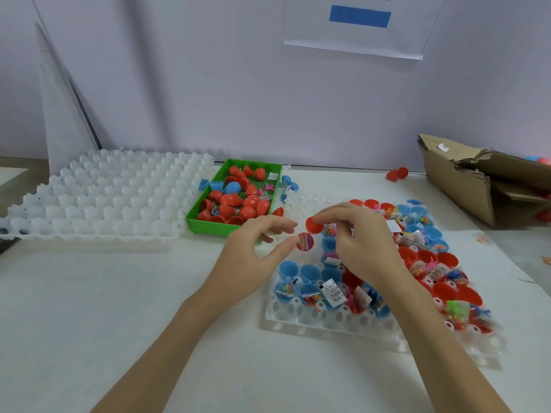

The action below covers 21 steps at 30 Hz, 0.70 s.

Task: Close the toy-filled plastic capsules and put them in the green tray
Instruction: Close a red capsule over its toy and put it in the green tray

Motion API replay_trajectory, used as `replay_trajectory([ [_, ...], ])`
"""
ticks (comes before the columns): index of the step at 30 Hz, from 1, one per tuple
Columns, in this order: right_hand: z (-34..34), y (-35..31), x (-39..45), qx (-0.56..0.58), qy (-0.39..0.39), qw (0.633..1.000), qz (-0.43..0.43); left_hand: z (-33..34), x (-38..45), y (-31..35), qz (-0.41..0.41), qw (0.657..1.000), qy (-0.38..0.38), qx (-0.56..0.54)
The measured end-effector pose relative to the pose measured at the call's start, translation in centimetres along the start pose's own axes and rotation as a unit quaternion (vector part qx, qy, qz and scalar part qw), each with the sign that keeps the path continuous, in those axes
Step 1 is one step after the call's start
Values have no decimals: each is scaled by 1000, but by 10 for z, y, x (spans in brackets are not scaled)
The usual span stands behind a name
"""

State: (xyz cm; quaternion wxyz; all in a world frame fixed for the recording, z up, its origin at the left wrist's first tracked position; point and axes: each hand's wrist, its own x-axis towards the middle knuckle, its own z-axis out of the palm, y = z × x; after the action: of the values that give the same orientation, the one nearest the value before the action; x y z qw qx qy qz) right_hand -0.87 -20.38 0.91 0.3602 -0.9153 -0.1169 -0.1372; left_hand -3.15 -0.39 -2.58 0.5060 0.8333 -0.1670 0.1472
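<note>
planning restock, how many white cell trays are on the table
2. An empty white cell tray lies at the left, beside the green tray. Another white cell tray, holding open capsule halves, lies at the right, under the right hand.

A red capsule (308, 234) hangs open above the table: its toy-filled lower half (304, 241) is pinched in the left hand (253, 248), the empty red cap (314, 225) in the right hand (357, 242), the two just apart. The green tray (208, 226) behind holds many red capsules and one blue. Open red and blue halves stuffed with toys sit in the white holder (328, 318).
</note>
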Motion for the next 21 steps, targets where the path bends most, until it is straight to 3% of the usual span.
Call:
replay_trajectory([
  [5,0,0,-1,81,-5,997,17,2,-1,1,-16,995,-56,-83],
  [11,2,-8,-4,141,-4,990,19,1,1,3,-17,992,15,-127],
  [16,4,-18,-6,315,28,947,53,-4,2,8,-44,981,25,-189],
  [21,0,-21,-9,371,7,928,35,-11,2,9,-98,967,-21,-234],
])
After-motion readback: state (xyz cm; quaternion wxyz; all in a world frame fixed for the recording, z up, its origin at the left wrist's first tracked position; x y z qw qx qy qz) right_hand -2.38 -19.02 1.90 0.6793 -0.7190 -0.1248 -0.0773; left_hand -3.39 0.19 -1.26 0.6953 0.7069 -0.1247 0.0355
